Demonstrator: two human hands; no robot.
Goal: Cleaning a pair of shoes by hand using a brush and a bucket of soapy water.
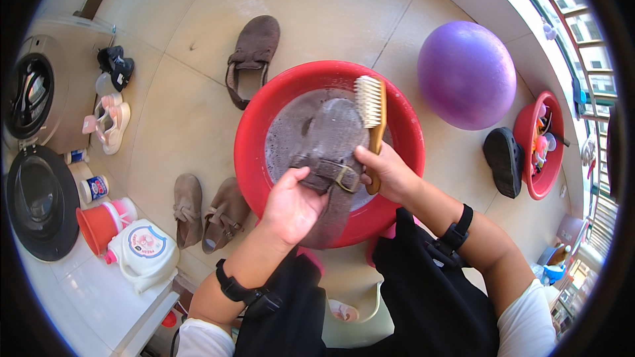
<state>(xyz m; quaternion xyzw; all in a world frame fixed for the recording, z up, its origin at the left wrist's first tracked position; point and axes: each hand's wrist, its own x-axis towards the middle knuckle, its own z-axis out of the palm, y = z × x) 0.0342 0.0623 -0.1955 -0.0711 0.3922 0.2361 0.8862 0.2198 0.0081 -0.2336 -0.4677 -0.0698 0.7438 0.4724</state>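
A wet brown clog (pixel 337 129) with a buckled strap is held over a red basin (pixel 253 124) of foamy water. My left hand (pixel 295 208) holds it near the strap, palm up, with the fingers partly hidden beneath. In my right hand (pixel 389 171) is a wooden-handled scrub brush (pixel 378 134), its white bristles facing left beside the toe. The right thumb reaches to the clog's edge by the metal buckle (pixel 346 178). The clog's heel end is blurred and hangs toward me over the basin's near rim.
A similar brown clog (pixel 258 42) lies beyond the basin, and taupe shoes (pixel 187 208) stand to its left. At right are a purple ball (pixel 466 75), a black clog (pixel 502 161) and a small red tub (pixel 555 153). A white detergent jug (pixel 144 253) and a front-loading washer (pixel 64 84) are at left.
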